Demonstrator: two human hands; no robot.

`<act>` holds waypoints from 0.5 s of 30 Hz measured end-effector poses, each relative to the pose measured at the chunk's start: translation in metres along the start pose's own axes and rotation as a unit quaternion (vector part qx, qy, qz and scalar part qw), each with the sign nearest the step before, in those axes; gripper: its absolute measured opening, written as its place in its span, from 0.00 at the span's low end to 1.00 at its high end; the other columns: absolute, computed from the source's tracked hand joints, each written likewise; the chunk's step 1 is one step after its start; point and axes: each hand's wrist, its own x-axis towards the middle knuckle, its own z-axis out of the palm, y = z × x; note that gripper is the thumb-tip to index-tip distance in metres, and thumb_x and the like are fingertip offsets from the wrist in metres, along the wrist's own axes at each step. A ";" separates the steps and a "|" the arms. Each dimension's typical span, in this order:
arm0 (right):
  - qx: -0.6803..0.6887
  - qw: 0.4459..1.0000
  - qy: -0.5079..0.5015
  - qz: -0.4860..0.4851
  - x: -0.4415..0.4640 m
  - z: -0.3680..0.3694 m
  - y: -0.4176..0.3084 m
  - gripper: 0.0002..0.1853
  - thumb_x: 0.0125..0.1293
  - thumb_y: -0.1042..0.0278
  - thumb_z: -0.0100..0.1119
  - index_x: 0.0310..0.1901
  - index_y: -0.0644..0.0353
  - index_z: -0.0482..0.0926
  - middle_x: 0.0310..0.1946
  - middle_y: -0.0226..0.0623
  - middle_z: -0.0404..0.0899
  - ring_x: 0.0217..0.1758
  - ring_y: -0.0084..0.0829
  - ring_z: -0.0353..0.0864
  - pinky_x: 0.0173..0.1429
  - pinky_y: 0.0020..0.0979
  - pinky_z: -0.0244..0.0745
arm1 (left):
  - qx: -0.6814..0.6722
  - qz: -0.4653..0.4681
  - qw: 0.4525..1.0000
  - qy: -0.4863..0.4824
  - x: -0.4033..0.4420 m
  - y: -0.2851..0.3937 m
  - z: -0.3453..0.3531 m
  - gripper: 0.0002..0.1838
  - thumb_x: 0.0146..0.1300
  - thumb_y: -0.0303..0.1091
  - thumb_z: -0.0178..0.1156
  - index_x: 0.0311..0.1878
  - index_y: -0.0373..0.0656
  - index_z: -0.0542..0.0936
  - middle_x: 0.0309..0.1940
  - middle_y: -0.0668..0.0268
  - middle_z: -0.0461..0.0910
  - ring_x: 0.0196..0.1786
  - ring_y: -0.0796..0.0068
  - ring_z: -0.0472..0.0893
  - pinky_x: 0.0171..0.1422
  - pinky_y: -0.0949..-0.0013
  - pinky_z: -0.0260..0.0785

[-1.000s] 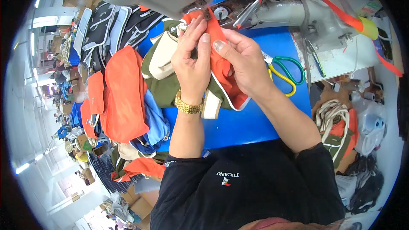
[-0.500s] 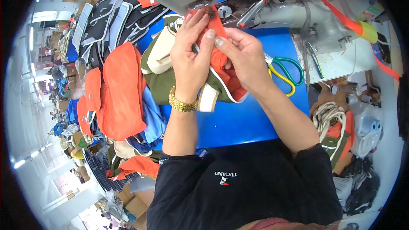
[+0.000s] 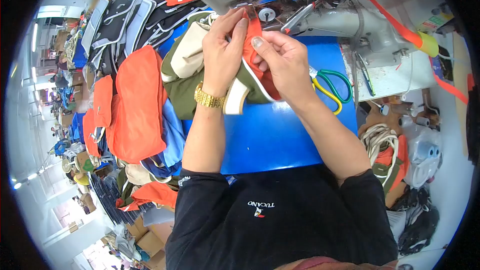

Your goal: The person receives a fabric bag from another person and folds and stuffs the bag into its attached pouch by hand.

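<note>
My left hand (image 3: 223,52), a gold watch on its wrist, pinches the edge of an orange fabric piece (image 3: 252,32) close to the sewing machine's presser foot (image 3: 246,10). Thumb against curled fingers, my right hand (image 3: 284,60) grips the same orange fabric a little to the right and nearer to me. The fabric belongs to a sewn piece with an olive green panel (image 3: 186,90), a cream panel (image 3: 189,55) and white piping, lying on the blue work surface (image 3: 270,135). The fingertips of my left hand are partly hidden.
Scissors with green and yellow handles (image 3: 332,87) lie right of my right hand. The sewing machine (image 3: 327,15) spans the top. Orange pieces (image 3: 137,105) and black-and-grey panels (image 3: 120,25) are stacked at left. A bundle of cream straps (image 3: 380,140) lies at lower right.
Both hands have drawn the orange fabric slightly further up toward the presser foot. My left fingers, flatter on the cloth before, are now curled into a pinch. The view has shifted slightly.
</note>
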 end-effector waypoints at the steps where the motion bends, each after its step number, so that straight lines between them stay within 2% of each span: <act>1: 0.001 1.000 -0.011 -0.009 -0.004 -0.004 -0.003 0.13 0.75 0.67 0.65 0.52 0.68 0.85 0.37 0.32 0.88 0.39 0.17 0.85 0.43 0.20 0.80 | 0.003 -0.018 1.000 -0.001 0.000 0.000 0.000 0.15 0.72 0.29 0.63 0.57 0.32 0.85 0.54 0.52 0.87 0.57 0.64 0.84 0.64 0.65 0.74; 3: 0.002 0.999 -0.036 -0.031 -0.014 -0.014 -0.015 0.13 0.75 0.68 0.64 0.55 0.68 0.85 0.43 0.36 0.88 0.46 0.20 0.86 0.50 0.23 0.81 | 0.009 -0.050 0.999 -0.002 0.004 0.002 -0.002 0.14 0.72 0.29 0.63 0.56 0.32 0.85 0.53 0.52 0.87 0.57 0.65 0.84 0.63 0.65 0.74; 4: -0.020 0.999 -0.037 -0.013 -0.024 -0.028 -0.024 0.14 0.76 0.70 0.63 0.58 0.67 0.83 0.50 0.39 0.88 0.54 0.24 0.86 0.59 0.26 0.80 | -0.009 -0.065 0.998 -0.003 0.005 0.007 -0.003 0.15 0.71 0.31 0.65 0.54 0.32 0.86 0.52 0.52 0.88 0.58 0.61 0.85 0.64 0.64 0.73; 5: -0.101 0.994 -0.030 -0.016 -0.037 -0.045 -0.048 0.15 0.77 0.70 0.61 0.60 0.67 0.83 0.50 0.38 0.88 0.53 0.24 0.87 0.59 0.26 0.81 | 0.007 -0.028 1.000 0.004 0.001 0.008 -0.004 0.15 0.71 0.31 0.65 0.55 0.31 0.86 0.54 0.52 0.87 0.60 0.62 0.84 0.67 0.63 0.72; 6: -0.183 0.980 -0.027 -0.069 -0.051 -0.062 -0.079 0.15 0.76 0.70 0.62 0.59 0.66 0.83 0.50 0.38 0.88 0.52 0.24 0.87 0.58 0.26 0.81 | 0.024 0.005 1.000 0.012 -0.004 0.009 -0.005 0.15 0.71 0.32 0.65 0.56 0.31 0.85 0.56 0.52 0.86 0.62 0.62 0.83 0.69 0.63 0.71; 7: -0.236 0.963 0.048 -0.120 -0.064 -0.075 -0.104 0.15 0.76 0.69 0.62 0.60 0.65 0.83 0.49 0.38 0.88 0.50 0.25 0.87 0.56 0.27 0.81 | 0.041 0.042 0.998 0.024 -0.005 0.011 -0.005 0.16 0.72 0.32 0.65 0.56 0.31 0.85 0.58 0.52 0.86 0.65 0.63 0.82 0.71 0.63 0.70; 8: -0.279 0.928 0.095 -0.228 -0.069 -0.101 -0.127 0.15 0.77 0.70 0.60 0.61 0.65 0.82 0.49 0.39 0.88 0.51 0.27 0.87 0.55 0.29 0.81 | 0.061 0.070 0.995 0.027 -0.008 0.016 -0.004 0.17 0.69 0.34 0.68 0.56 0.32 0.86 0.59 0.52 0.86 0.64 0.61 0.83 0.71 0.61 0.70; 9: -0.381 0.870 0.154 -0.272 -0.069 -0.139 -0.163 0.17 0.77 0.72 0.59 0.62 0.71 0.80 0.53 0.44 0.86 0.56 0.30 0.85 0.59 0.30 0.78 | 0.077 0.086 0.993 0.034 -0.013 0.019 -0.003 0.21 0.64 0.37 0.74 0.55 0.33 0.86 0.59 0.53 0.86 0.63 0.59 0.83 0.71 0.59 0.71; 10: -0.363 0.838 0.250 -0.322 -0.061 -0.148 -0.198 0.19 0.78 0.71 0.57 0.65 0.73 0.77 0.57 0.48 0.84 0.63 0.33 0.83 0.62 0.33 0.78 | 0.098 0.100 0.989 0.046 -0.015 0.021 0.000 0.23 0.60 0.41 0.75 0.54 0.34 0.86 0.57 0.53 0.86 0.62 0.56 0.82 0.69 0.56 0.70; 11: -0.382 0.799 0.272 -0.376 -0.045 -0.182 -0.237 0.20 0.81 0.61 0.56 0.62 0.68 0.81 0.56 0.45 0.86 0.57 0.32 0.85 0.60 0.32 0.77 | 0.120 0.113 0.985 0.059 -0.016 0.023 0.003 0.26 0.57 0.44 0.77 0.53 0.36 0.86 0.56 0.54 0.86 0.61 0.54 0.82 0.67 0.53 0.69; 12: -0.440 0.751 0.246 -0.426 -0.026 -0.225 -0.276 0.25 0.79 0.64 0.58 0.70 0.73 0.73 0.64 0.52 0.80 0.69 0.39 0.79 0.70 0.36 0.73 | 0.121 0.132 0.981 0.071 -0.017 0.017 0.005 0.27 0.56 0.44 0.77 0.54 0.36 0.85 0.56 0.56 0.86 0.58 0.54 0.81 0.66 0.53 0.69; 13: -0.478 0.708 0.266 -0.446 -0.002 -0.262 -0.312 0.27 0.79 0.61 0.58 0.70 0.72 0.72 0.65 0.52 0.80 0.69 0.39 0.79 0.70 0.35 0.72 | 0.119 0.137 0.980 0.078 -0.018 0.014 0.007 0.26 0.56 0.42 0.76 0.54 0.36 0.85 0.55 0.57 0.86 0.57 0.54 0.81 0.65 0.53 0.69; 15: -0.604 0.632 0.307 -0.376 0.069 -0.385 -0.408 0.30 0.79 0.56 0.59 0.72 0.70 0.71 0.66 0.52 0.79 0.70 0.38 0.79 0.71 0.35 0.71 | 0.131 0.135 0.978 0.088 -0.020 0.012 0.008 0.24 0.56 0.40 0.75 0.53 0.37 0.85 0.55 0.58 0.85 0.57 0.55 0.81 0.65 0.52 0.69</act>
